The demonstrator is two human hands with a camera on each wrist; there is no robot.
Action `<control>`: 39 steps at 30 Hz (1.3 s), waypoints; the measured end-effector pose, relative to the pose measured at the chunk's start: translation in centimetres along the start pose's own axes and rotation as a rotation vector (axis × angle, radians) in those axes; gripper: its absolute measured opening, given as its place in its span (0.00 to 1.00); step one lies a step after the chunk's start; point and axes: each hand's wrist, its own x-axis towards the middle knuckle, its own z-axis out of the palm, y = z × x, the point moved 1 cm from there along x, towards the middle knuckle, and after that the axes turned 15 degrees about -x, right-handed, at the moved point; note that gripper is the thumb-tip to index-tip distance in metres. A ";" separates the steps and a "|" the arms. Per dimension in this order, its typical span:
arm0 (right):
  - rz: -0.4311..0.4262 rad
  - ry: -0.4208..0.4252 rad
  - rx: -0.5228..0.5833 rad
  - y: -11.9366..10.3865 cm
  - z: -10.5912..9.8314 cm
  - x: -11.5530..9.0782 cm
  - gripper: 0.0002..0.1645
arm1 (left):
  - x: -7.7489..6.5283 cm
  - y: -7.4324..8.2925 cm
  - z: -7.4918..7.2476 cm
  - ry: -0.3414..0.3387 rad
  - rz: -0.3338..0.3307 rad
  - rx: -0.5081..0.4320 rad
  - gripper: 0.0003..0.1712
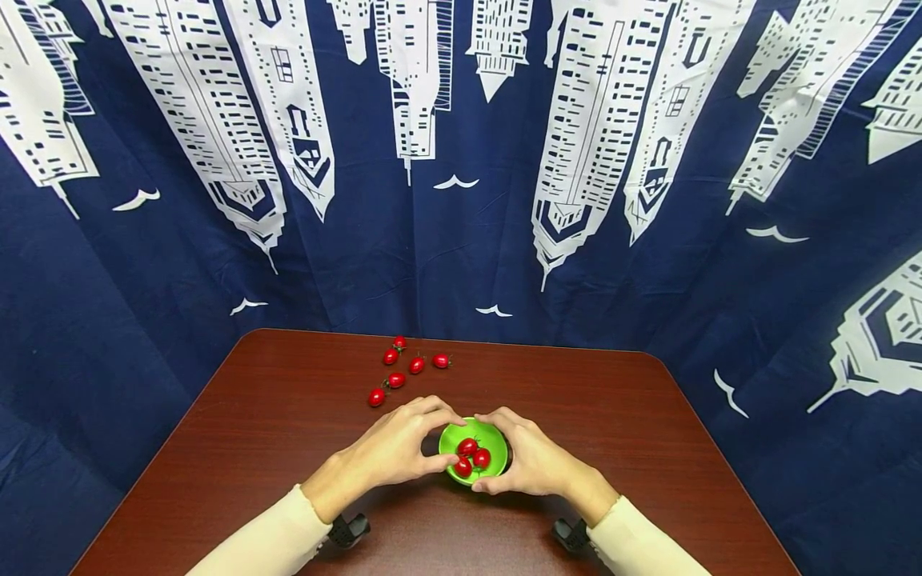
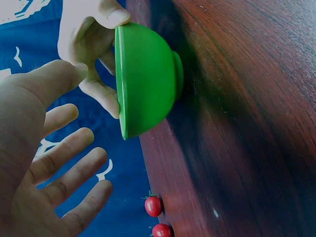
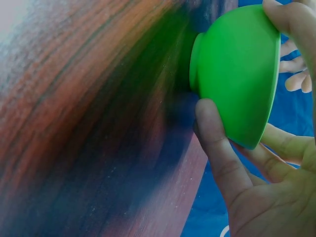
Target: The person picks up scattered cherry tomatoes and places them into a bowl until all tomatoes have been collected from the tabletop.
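Observation:
A small green bowl (image 1: 450,438) is at the middle of the table between both hands, with three cherry tomatoes (image 1: 481,458) in it. The right hand (image 1: 531,456) grips the bowl from the right; in the right wrist view its thumb lies at the rim and its fingers (image 3: 215,133) reach round the side, one near the foot. From the left, the left hand (image 1: 396,442) curves toward the bowl. In the left wrist view, that hand's spread fingers (image 2: 74,173) stand apart from the green wall and hold nothing. Whether the foot touches the table I cannot tell.
Several cherry tomatoes (image 1: 396,380) lie loose on the brown wooden table (image 1: 562,384), toward its back, left of the bowl. Behind and around the table hangs a dark blue cloth (image 1: 432,256) printed with white buildings.

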 end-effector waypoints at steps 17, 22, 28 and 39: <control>0.012 -0.013 0.006 -0.2 -0.1 0.1 0.59 | -1.0 -1.2 -1.0 0.071 -0.038 0.052 0.29; 0.011 -0.010 0.007 -0.1 0.0 0.1 0.59 | -1.3 -1.4 -1.4 0.096 -0.047 0.056 0.29; 0.003 -0.004 0.005 -0.1 0.1 0.1 0.59 | -1.7 -2.0 -1.7 0.121 -0.070 0.063 0.30; 0.004 0.004 -0.004 0.0 0.2 0.0 0.59 | -2.4 -3.2 -2.5 0.167 -0.143 0.083 0.30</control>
